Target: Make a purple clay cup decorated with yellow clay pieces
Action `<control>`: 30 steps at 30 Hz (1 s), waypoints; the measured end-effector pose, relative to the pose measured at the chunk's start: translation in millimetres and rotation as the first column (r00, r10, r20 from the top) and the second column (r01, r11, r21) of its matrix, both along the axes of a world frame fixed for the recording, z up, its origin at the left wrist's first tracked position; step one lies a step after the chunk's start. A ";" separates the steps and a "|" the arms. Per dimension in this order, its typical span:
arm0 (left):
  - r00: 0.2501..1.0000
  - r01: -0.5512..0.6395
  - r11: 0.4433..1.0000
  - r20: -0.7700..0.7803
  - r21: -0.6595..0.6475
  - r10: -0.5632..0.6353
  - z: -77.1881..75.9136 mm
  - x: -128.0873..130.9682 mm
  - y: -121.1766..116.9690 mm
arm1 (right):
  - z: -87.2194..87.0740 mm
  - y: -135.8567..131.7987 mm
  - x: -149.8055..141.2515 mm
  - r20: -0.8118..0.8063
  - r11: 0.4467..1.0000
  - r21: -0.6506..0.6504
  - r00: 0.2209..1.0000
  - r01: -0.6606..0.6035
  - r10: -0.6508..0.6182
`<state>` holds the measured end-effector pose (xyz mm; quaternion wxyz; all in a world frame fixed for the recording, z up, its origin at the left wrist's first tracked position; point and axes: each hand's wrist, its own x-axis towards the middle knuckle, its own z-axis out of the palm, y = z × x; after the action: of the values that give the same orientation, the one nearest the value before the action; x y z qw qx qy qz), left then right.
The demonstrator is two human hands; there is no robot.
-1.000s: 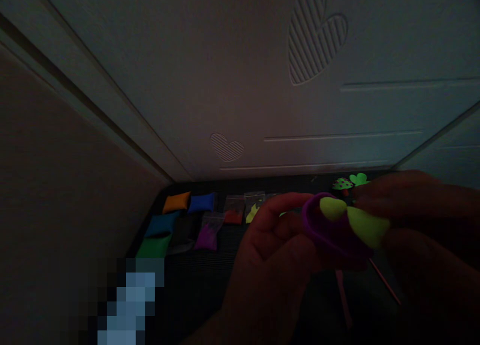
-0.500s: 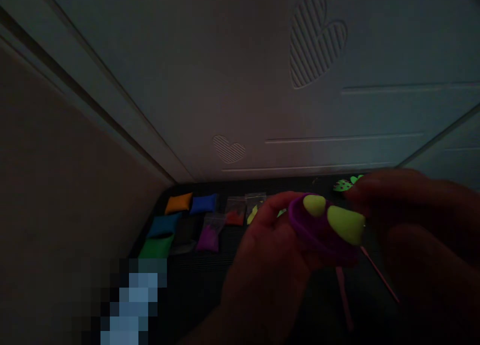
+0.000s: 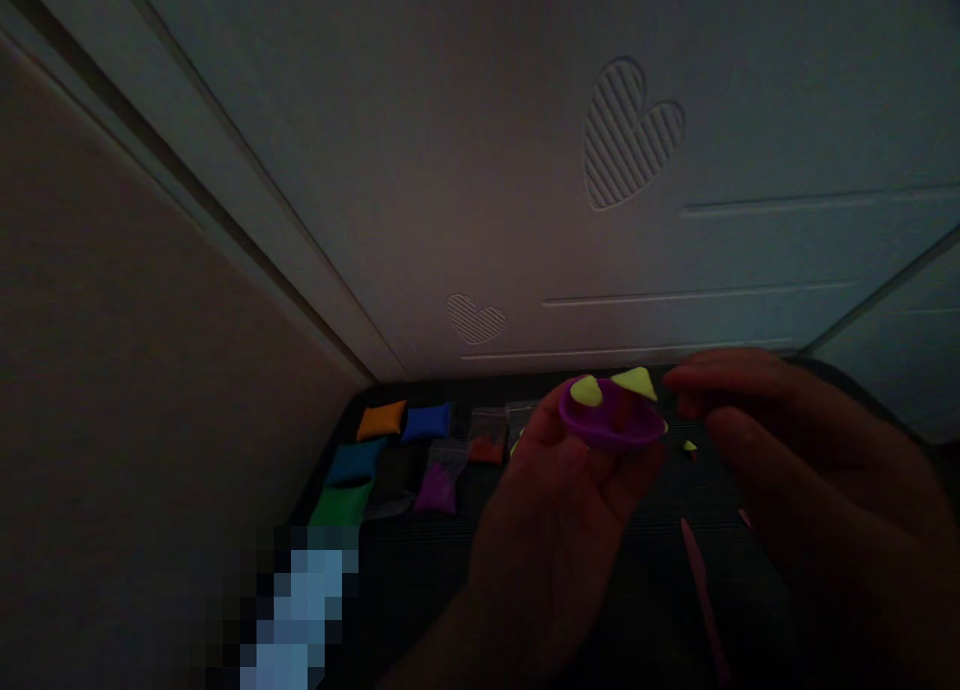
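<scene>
A purple clay cup shape with a hollow middle rests in my left hand, whose fingers curl around it from below and behind. Two pale yellow-green clay pieces, a rounded one and a pointed one, sit along its far rim. Just to the right is my right hand, its thumb and fingers bent and apart with nothing visible between them. On the dark table below lies a pink modelling knife. Part of a second pink tool shows beside the right hand.
Clay packets lie at the left: orange, blue, teal, black, green, purple and red. A tiny yellow and red scrap lies behind. A white panel with embossed hearts rises at the back.
The view has shifted. My left hand has tilted the purple clay cup, so its hollow shows more. My right hand has come away from the larger yellow-green piece, leaving a small gap.
</scene>
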<state>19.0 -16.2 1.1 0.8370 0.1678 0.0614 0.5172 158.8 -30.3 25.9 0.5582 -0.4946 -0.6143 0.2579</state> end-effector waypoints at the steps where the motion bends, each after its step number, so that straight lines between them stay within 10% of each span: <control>1: 1.000 0.001 1.000 0.004 0.012 -0.002 0.3 0.2 0.1 | -1.2 1.0 0.0 -0.009 1.000 0.008 1.000 0.001 -0.001; 21: 0.985 -0.067 0.998 -0.160 0.002 0.066 0.0 8.8 -3.5 | -5.5 2.7 -0.6 -0.028 0.999 0.051 1.000 0.007 -0.006; 30: 0.973 -0.026 0.999 -0.229 -0.039 0.017 -14.1 8.4 6.0 | -5.9 9.5 8.1 -0.281 0.996 -0.081 0.959 -0.049 0.024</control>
<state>27.3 -10.2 -13.0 0.8220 0.2081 0.1697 0.5022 166.8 -20.8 20.0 0.6125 -0.4655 -0.5264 0.3619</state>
